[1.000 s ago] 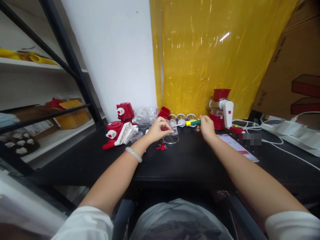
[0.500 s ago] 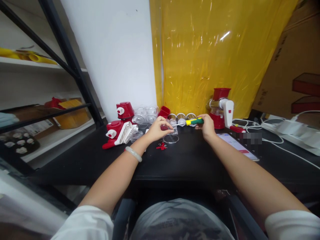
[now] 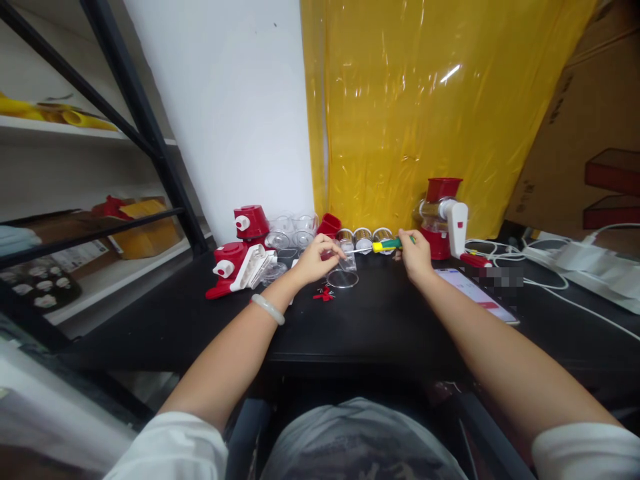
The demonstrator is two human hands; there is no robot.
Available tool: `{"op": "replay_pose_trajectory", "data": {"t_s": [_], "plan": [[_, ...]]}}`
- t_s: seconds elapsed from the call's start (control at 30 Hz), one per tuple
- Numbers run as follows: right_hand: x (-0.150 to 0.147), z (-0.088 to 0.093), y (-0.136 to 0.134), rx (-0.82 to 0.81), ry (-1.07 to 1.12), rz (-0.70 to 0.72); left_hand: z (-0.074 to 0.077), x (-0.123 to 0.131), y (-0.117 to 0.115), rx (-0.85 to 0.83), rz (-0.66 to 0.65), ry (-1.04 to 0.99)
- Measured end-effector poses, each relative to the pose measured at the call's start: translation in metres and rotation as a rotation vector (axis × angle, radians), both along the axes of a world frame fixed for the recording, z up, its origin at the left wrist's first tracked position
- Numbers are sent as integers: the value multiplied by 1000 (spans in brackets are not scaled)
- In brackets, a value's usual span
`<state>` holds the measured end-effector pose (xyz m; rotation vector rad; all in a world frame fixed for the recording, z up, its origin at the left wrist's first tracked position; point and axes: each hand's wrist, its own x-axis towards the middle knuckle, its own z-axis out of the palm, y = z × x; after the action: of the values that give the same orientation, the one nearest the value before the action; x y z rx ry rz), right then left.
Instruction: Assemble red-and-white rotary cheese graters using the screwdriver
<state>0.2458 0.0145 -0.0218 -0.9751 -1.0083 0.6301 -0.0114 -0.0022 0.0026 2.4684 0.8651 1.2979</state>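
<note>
1. The clear part (image 3: 346,270), with its round rim, is showing just below the left fingertips, over the black table (image 3: 350,333); whether it is resting there or being held, I cannot tell. It is serving here as the dial's centre, with 12 o'clock lying toward the yellow sheet (image 3: 440,113).
2. The right hand (image 3: 416,255), near 3 o'clock, is wrapping its fingers around the green-and-yellow handle of the screwdriver (image 3: 389,245), whose thin shaft is pointing toward 9 o'clock.
3. The left hand (image 3: 320,260), at 10 o'clock, is holding thumb and fingers close together by the shaft's end; what they are pinching, if anything, I cannot tell.
4. Small red pieces (image 3: 325,294) are lying at 7 o'clock, near the clear part.
5. Silver drums (image 3: 363,240) are lying in a row at 1 o'clock; a red hopper (image 3: 329,225) is sitting at 11.
6. A red machine (image 3: 440,220) with a white crank is standing upright at 2 o'clock, and a phone (image 3: 477,297) is lying flat between 3 and 4.
7. Clear cups (image 3: 293,230) are clustering around 10 o'clock, beside a red base (image 3: 250,222).
</note>
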Motion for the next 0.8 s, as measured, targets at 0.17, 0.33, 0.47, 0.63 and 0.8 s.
{"op": "replay_pose_trajectory", "data": {"t_s": [0.17, 0.33, 0.47, 0.63, 0.8], "plan": [[0, 0, -1, -13, -10, 15, 0, 0, -1, 17, 4, -24], [1, 0, 1, -8, 83, 54, 0, 0, -1, 36, -9, -17], [0, 1, 0, -8, 78, 57, -1, 0, 3, 15, -5, -17], [0, -1, 3, 2, 41, 28, -2, 0, 2, 47, 17, -24], [2, -3, 6, 16, 5, 2, -1, 1, 0, 51, 27, -11]]}}
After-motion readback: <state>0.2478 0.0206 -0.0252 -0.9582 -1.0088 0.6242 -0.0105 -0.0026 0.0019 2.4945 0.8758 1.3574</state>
